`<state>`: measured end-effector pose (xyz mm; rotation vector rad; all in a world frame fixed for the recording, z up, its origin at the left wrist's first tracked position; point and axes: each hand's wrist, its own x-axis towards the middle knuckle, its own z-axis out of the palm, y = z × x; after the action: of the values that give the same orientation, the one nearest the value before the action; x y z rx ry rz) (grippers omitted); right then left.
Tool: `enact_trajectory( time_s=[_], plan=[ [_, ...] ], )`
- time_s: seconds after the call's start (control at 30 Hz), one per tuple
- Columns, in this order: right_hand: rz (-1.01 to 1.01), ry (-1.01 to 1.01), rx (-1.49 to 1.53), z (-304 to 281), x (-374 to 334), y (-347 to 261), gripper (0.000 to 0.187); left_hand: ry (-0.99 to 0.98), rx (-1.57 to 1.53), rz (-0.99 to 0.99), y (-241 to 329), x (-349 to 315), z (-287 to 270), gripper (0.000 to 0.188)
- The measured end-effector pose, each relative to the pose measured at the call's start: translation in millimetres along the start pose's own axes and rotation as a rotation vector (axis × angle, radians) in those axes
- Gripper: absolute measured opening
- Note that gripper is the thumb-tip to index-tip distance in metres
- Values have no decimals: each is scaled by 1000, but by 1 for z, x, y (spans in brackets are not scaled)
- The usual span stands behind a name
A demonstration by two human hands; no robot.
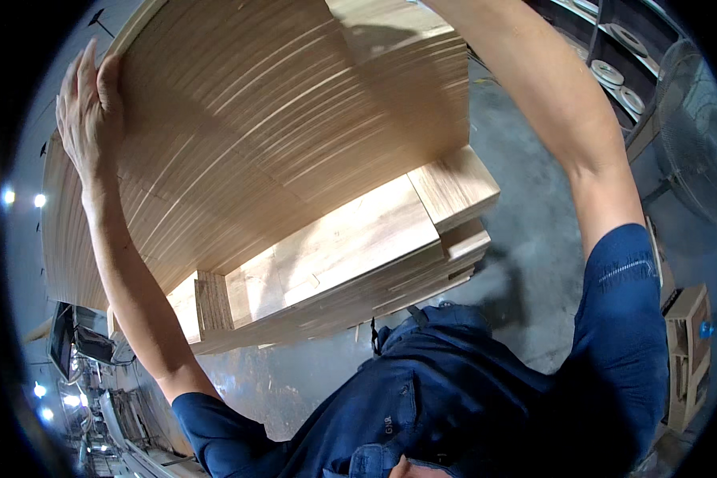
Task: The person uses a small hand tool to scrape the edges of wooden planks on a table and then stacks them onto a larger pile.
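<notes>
A tall stack of pale wooden boards [263,135] rises in front of me, its many layered edges facing me. My left hand [89,115] lies against the stack's upper left corner, fingers stretched out and the thumb beside the board edge; it grips nothing that I can see. My right arm reaches over the right part of the stack, past a lighter board [390,28] on top, and its hand is beyond the upper edge of the view. Lower and closer to me, more boards [334,247] lie in a shorter pile, with a separate block [454,187] at its right end.
Grey concrete floor [510,151] shows to the right of the boards. A large fan [697,151] stands at far right, below shelves with round rolls [607,73]. A cardboard box [687,358] sits at lower right. Machinery [123,422] is at lower left.
</notes>
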<state>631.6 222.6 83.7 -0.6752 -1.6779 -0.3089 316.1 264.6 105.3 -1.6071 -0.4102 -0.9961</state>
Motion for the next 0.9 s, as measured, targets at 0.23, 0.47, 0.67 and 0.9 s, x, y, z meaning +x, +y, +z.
enact_trajectory(
  time_s=[0.23,0.47,0.67,0.9],
  plan=[
    [57,141,144,11,-8,-4,29,-82,21,-118,4,-7,-8,67],
    [-148,10,495,42,14,77,57,-58,-14,-209,27,-4,9,71],
    [328,-160,727,8,4,8,75,-58,16,-244,23,8,-13,78],
    [396,-193,832,14,2,2,76,-120,30,-305,29,5,-11,82]
  ],
)
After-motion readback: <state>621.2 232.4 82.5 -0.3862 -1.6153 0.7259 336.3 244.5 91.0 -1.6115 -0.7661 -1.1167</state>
